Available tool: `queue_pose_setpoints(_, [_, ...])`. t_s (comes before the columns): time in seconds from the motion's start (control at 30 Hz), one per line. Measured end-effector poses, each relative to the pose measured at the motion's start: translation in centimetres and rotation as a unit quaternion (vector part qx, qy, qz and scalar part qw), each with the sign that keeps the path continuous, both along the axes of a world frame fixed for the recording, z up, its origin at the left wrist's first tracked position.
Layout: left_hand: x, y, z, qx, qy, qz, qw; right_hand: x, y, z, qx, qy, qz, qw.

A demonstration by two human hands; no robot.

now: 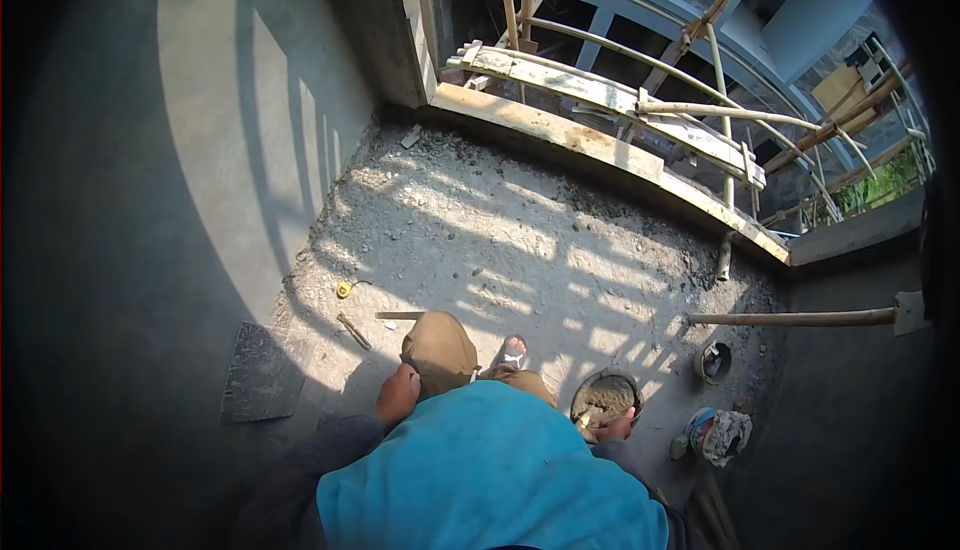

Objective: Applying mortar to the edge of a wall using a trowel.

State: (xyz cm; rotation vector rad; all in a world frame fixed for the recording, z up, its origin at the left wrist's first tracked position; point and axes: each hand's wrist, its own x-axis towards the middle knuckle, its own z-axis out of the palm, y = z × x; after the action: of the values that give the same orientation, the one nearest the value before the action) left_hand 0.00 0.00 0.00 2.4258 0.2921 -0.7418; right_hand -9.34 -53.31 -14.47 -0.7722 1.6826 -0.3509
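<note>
The tub of wet mortar stands on the rubbly floor, with the right hand at its near right edge. I cannot tell if those fingers clamp the rim, the pale piece beside them, or nothing. The left hand, well left of the tub, rests by the knee; its fingers look curled, but their grip is unclear.

A hard press on 1 side could tip the tub, since the floor under it looks uneven. The foot, just left of the tub, would likely catch the spill. Loose grit kicked up could foul the mortar. Right of the tub, the pole might fall if knocked, perhaps hitting the tin. Far left, the tape could be trodden on.
</note>
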Motion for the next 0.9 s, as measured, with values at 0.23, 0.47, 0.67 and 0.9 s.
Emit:
queue_pose_setpoints(0.23, [8.7, 0.6, 4.0, -0.250, 0.073, 0.108, 0.959, 25.0, 1.6, 7.0, -0.065, 0.077, 0.181, 0.978])
queue_pose_setpoints(0.47, [22.0, 4.6, 0.0, -0.380, 0.243, 0.088, 0.888, 43.1, 9.6, 3.0, -0.113, 0.101, 0.338, 0.929])
queue_pose_setpoints(0.67, [33.7, 8.7, -4.8, -0.356, 0.292, -0.186, 0.868, 57.6, 20.0, -3.1, -0.022, 0.075, 0.545, 0.835])
queue_pose_setpoints(0.9, [38.9, -5.3, -11.7, -0.340, 0.154, -0.381, 0.846, 71.9, 36.0, -15.6, -0.010, 0.016, 0.735, 0.678])
